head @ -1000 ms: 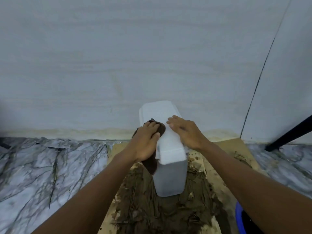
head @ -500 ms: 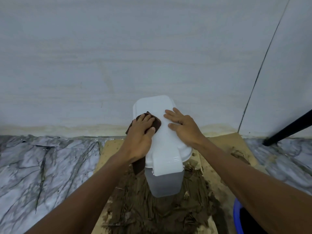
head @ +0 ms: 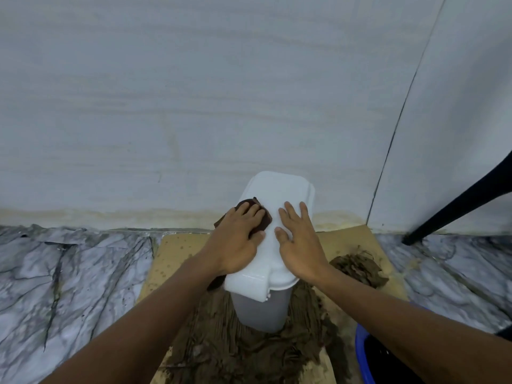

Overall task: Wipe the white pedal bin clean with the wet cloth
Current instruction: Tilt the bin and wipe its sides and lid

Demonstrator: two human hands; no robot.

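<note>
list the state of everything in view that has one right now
white pedal bin, upright, lid shut
wet cloth, bunched on the lid, under the left hand
left hand, flat, pressing the cloth
right hand, flat on bare lid, holding nothing
cardboard, smeared with brown muck
blue tub, cut off by the frame

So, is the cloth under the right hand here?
No, the dark cloth lies under the left hand on the bin lid, while the right hand rests flat on bare white plastic.
</note>
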